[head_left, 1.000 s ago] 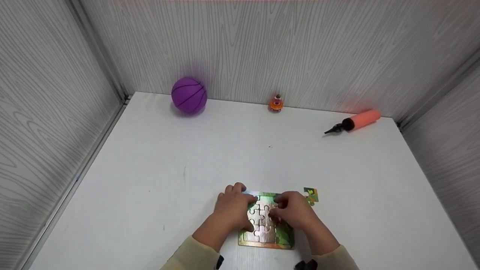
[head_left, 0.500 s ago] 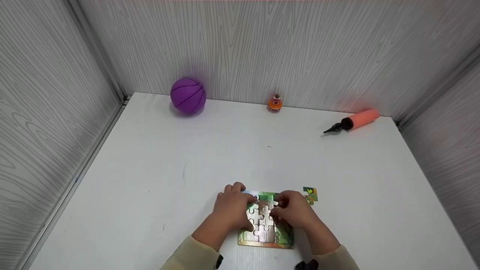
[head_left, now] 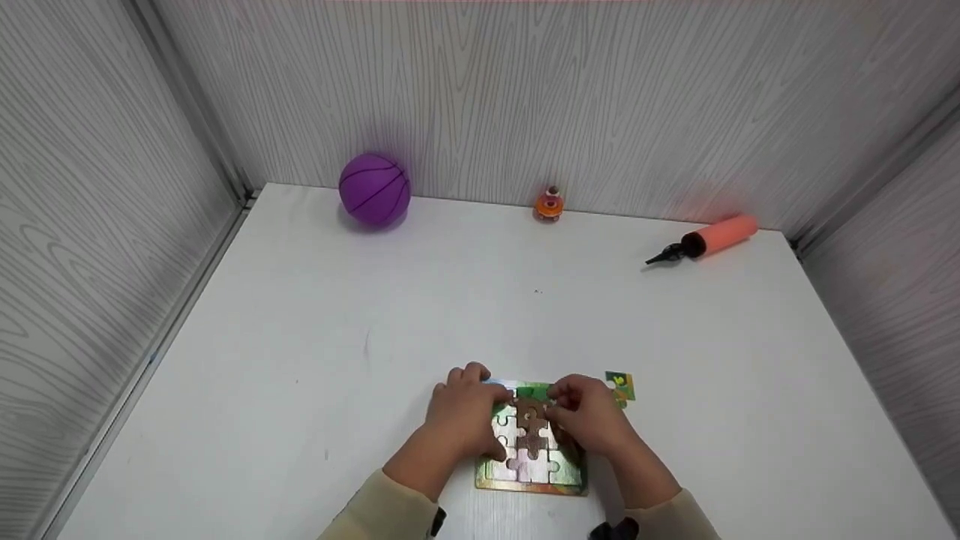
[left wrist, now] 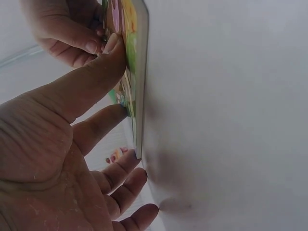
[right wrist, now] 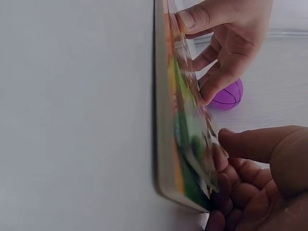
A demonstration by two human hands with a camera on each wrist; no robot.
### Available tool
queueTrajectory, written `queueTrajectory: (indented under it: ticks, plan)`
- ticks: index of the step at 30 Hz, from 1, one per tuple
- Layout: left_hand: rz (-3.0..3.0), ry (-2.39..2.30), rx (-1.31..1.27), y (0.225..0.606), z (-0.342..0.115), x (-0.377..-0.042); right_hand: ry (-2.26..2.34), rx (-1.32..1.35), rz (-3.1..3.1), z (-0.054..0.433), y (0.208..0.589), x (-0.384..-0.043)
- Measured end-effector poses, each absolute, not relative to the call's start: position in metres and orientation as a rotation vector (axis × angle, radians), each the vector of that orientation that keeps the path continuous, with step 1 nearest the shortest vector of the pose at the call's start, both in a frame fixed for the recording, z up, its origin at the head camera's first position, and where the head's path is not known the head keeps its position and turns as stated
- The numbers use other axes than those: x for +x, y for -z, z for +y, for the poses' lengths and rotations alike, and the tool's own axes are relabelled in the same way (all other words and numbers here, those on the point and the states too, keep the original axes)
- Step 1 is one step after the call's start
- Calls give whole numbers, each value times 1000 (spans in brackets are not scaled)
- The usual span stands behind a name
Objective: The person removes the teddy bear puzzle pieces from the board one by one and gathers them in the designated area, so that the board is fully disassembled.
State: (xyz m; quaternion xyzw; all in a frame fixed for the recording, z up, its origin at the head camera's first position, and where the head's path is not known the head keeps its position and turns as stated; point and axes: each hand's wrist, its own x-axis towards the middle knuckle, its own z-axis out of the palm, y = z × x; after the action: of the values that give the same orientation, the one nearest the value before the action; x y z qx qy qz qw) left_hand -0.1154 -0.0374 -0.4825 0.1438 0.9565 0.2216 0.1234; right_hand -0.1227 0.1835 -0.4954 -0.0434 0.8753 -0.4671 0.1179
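One colour-printed puzzle board (head_left: 531,487) lies flat on the table (head_left: 420,292). Left hand (head_left: 461,416): fingers spread, thumb and forefinger touching the board. Right hand (head_left: 592,416): thumb and fingers pinch a tilted puzzle piece (right wrist: 204,163). One loose piece (head_left: 622,385) lies just beside.

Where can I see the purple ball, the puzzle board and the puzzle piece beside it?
Purple ball (head_left: 374,190): head view, middle of its front.
Puzzle board (head_left: 529,487): head view, its near rim.
Puzzle piece (head_left: 622,384): head view, its printed middle.

A white table (head_left: 450,300) (lightly scuffed) carries a puzzle (head_left: 534,466), loose piece (head_left: 625,388), ball (head_left: 374,190), toy figure (head_left: 549,206) and pump (head_left: 724,235).
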Motion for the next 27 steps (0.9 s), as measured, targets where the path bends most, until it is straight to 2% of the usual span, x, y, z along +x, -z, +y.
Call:
queueTrajectory:
  ticks: [27]
  plan:
    - [2791, -664, 380, 483, -36, -114, 1428, -140, 2567, 184, 498, -124]
